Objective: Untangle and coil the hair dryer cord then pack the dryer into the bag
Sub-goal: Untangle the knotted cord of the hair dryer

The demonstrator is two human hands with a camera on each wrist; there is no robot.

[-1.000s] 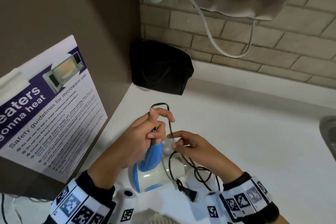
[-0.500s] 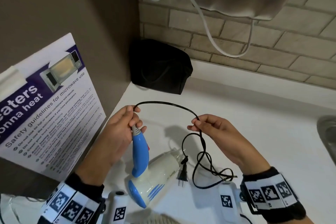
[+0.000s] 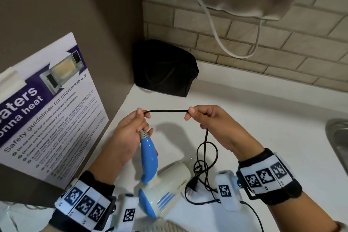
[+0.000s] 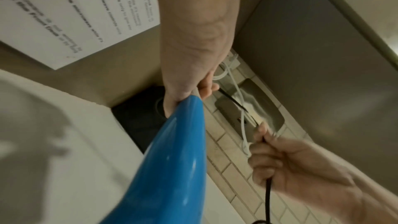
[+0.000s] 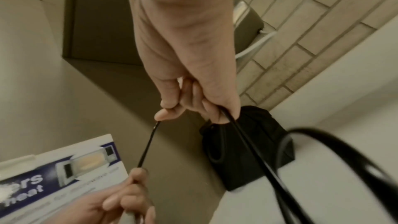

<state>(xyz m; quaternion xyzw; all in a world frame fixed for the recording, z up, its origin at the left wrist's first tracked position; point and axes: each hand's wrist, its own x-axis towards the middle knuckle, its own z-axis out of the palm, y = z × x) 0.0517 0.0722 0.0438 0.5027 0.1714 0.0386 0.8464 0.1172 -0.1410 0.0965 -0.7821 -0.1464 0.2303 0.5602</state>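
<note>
Hair dryer [image 3: 162,188], nozzle on table [image 3: 263,128], handle-top gripped in left hand [image 3: 128,133]; cord [image 3: 166,111], slack half a second ago, now taut between left-hand fingers and pinching right hand [image 3: 212,124], remainder still looped near plug: untangling underway, bag [image 3: 163,68] untouched at back.

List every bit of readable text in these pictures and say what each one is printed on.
"Safety guidelines for microwave use" on the poster leaning against the wall.
"eaters" and "onna heat", cut off at the frame's edge, on the same poster's purple band.
The poster's bullet lines: too small to read.
A small gold mark on the hair dryer barrel: too blurred to read.
The square black-and-white codes on the wristbands hold no words.
</note>
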